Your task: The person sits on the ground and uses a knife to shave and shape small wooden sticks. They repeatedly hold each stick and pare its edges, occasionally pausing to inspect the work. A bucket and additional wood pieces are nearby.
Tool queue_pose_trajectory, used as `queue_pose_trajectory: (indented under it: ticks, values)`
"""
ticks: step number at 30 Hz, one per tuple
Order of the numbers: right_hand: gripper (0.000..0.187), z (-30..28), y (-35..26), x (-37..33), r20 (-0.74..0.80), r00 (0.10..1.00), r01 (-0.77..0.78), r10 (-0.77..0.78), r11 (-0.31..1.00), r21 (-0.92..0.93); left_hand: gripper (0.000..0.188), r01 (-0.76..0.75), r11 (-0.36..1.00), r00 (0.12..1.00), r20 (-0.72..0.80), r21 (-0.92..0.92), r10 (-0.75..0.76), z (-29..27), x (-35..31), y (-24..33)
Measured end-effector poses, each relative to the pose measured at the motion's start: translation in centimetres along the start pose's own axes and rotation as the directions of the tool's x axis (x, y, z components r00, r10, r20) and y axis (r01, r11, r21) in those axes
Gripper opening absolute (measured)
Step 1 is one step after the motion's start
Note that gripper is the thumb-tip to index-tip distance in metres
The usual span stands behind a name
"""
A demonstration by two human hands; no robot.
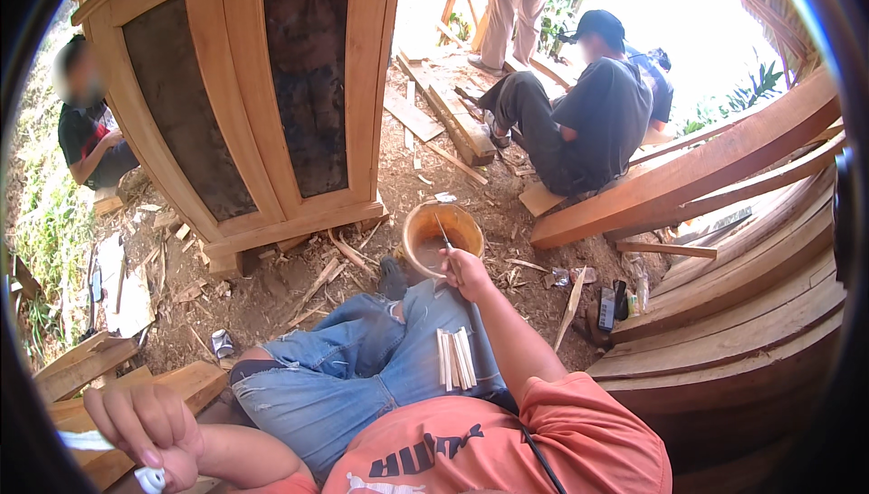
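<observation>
My right hand (463, 274) is closed around the handle of a knife (443, 232). Its thin blade points up and away, over the mouth of a yellowish bucket (469, 235) on the ground in front of my knees. At the lower left, my left hand (149, 431) is raised with curled fingers around a white object (151, 479). A white strip (86, 441) shows at the hand's left side; what kind of thing it is I cannot make out. Several thin pale wooden sticks (456, 358) lie side by side across my jeans (407, 335).
A wooden cabinet (237, 86) with dark panels stands front left. Thick beams (688, 172) and stacked planks (724, 335) fill the right. A seated person (588, 100), a standing person (520, 5) and another person (86, 127) are nearby. Wood scraps (317, 290) litter the dirt.
</observation>
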State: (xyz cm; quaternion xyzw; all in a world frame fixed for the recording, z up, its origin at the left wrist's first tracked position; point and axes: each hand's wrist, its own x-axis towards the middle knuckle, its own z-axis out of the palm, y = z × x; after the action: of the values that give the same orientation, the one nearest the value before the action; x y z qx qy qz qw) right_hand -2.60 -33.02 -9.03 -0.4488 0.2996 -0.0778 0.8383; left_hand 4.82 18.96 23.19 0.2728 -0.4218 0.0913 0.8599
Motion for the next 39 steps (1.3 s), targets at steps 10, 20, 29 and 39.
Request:
queue_pose_trajectory:
  ticks: [10,20,29,39]
  values:
    - [0.029,0.6,-0.1,0.0,-0.004,1.000,-0.002,0.002,1.000,-0.003,0.049,-0.173,0.807,0.960,0.086,-0.565,0.266,7.1,3.6,-2.7]
    - [0.029,-0.2,-0.1,0.1,-0.018,1.000,-0.004,0.004,1.000,0.020,0.039,-0.004,0.859,0.904,0.365,-0.511,0.222,11.5,5.4,-3.0]
    - [0.030,0.5,0.2,0.3,-0.030,0.999,-0.023,0.024,1.000,0.019,0.039,-0.048,0.832,0.899,0.338,-0.552,0.277,11.4,4.9,-2.8]
    - [0.030,-0.6,0.2,0.5,-0.013,1.000,-0.011,0.012,0.999,0.031,0.041,-0.062,0.810,0.894,0.328,-0.583,0.304,12.1,5.5,-2.4]
